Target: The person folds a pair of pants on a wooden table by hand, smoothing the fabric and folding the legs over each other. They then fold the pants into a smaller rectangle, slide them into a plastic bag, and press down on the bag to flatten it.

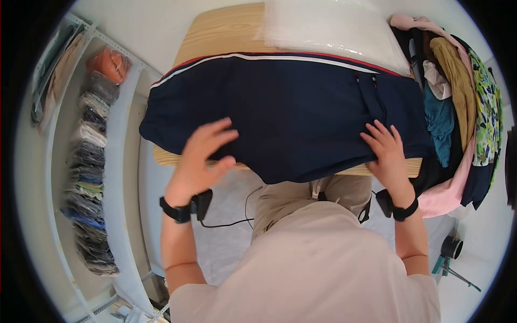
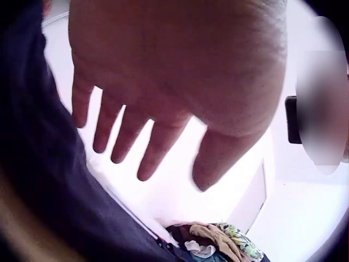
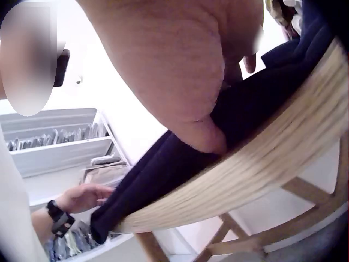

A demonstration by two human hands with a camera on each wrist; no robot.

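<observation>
A navy garment with a white and red stripe along its far edge lies spread across the wooden table. Its near edge hangs over the table's front. My left hand is at the garment's left part, fingers spread and thumb held apart; in the left wrist view its palm shows with nothing in it. The right hand rests on the garment's right part, fingers extended on the cloth. In the right wrist view, the thumb lies on the navy cloth by the table's edge.
Clear plastic bags lie at the table's far side. A heap of mixed clothes stands against its right end. On the left, a white shelf holds many bagged garments. A black cable hangs below the left wrist.
</observation>
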